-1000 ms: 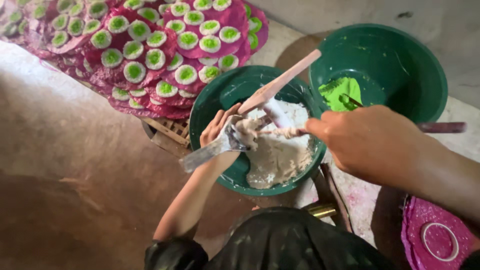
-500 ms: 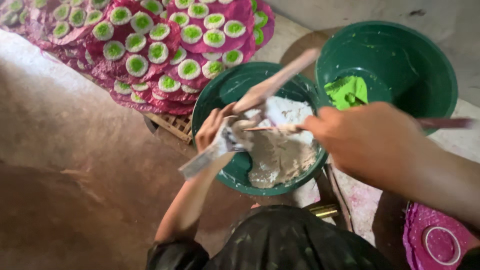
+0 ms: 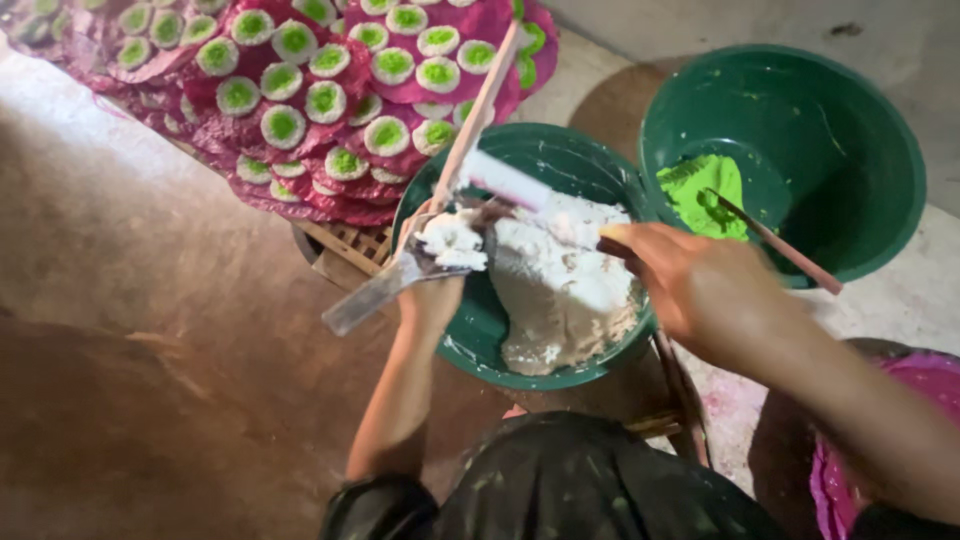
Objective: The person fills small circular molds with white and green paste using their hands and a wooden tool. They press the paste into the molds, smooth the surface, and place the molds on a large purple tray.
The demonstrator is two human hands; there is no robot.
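Two green basins sit before you; take the nearer basin (image 3: 470, 330), with its heap of white paste (image 3: 560, 290), as the landmark. Your left hand (image 3: 432, 285) is over that basin's left rim, closed around a flat metal scraper (image 3: 385, 285) loaded with a lump of white paste at its inner end. Scraper's long axis runs on a slant: handle end points down-left, out past the rim; loaded end points up-right, toward the paste heap. Your right hand (image 3: 700, 290) is over the basin's right side, fingers closed on a stick (image 3: 500, 180) whose coated end lies across the paste. A second stick (image 3: 475, 110) leans up from the basin's left rim. Far basin (image 3: 850, 150), up-right of the landmark, holds green paste (image 3: 700, 190) and a thin stick (image 3: 780, 245). Pink sheets of white-and-green discs (image 3: 300, 100) lie up-left.
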